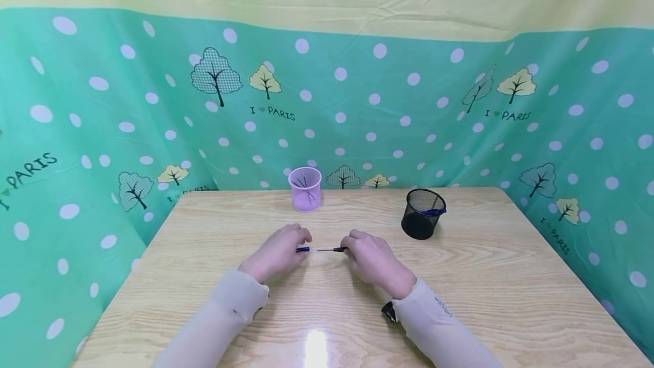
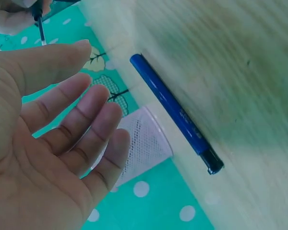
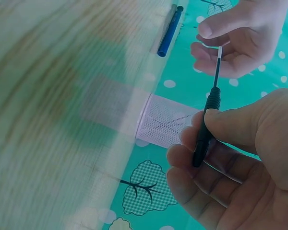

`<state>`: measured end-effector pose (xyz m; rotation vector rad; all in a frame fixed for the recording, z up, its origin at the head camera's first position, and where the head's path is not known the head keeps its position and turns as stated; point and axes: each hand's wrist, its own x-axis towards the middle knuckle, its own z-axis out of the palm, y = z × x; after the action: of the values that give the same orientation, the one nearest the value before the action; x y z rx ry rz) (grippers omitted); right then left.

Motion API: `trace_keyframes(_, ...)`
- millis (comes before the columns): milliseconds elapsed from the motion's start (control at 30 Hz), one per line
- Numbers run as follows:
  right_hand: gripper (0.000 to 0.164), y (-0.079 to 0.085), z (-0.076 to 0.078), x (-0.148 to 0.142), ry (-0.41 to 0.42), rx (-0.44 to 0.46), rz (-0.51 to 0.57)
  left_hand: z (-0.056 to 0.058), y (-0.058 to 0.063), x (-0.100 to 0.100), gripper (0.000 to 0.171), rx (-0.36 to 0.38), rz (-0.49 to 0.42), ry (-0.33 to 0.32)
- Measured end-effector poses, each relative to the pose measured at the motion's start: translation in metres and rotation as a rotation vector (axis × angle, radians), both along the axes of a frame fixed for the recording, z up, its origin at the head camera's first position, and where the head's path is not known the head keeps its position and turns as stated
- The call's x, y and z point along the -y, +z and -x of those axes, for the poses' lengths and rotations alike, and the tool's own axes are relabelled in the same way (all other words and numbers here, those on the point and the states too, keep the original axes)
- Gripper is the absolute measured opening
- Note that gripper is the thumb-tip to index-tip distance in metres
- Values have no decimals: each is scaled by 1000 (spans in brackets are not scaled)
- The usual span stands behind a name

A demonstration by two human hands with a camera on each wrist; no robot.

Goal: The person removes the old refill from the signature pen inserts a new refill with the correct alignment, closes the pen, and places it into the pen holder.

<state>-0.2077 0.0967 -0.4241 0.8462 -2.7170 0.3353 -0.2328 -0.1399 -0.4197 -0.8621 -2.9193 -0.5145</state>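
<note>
My left hand (image 1: 280,251) hovers over the table with nothing in its grasp, its fingers loosely bent and thumb apart in the left wrist view. Near it on the wood lies a blue pen barrel (image 2: 170,105) with a black end; only a short piece shows from above. My right hand (image 1: 373,260) pinches a black ribbed pen grip (image 3: 209,117) between thumb and fingers. From this grip a thin dark refill (image 3: 218,72) with a pale end sticks out toward the left hand, overlapping its fingers in the right wrist view.
A lilac mesh cup (image 1: 306,200) holding several thin dark sticks stands at the back. To the right is a black mesh cup (image 1: 418,229) with blue pens (image 1: 433,212) leaning in it. A green dotted cloth (image 1: 357,95) hangs behind the wooden table (image 1: 230,214).
</note>
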Motion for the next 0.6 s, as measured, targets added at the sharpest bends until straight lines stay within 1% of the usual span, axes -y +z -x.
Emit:
trace_keyframes(333, 8, 1, 0, 1, 5, 6, -2, -9, 2, -6, 29, -6, -33, 3)
trace_keyframes(600, 8, 0, -1, 2, 6, 11, -1, -15, 1, -9, 28, 1, -57, 18)
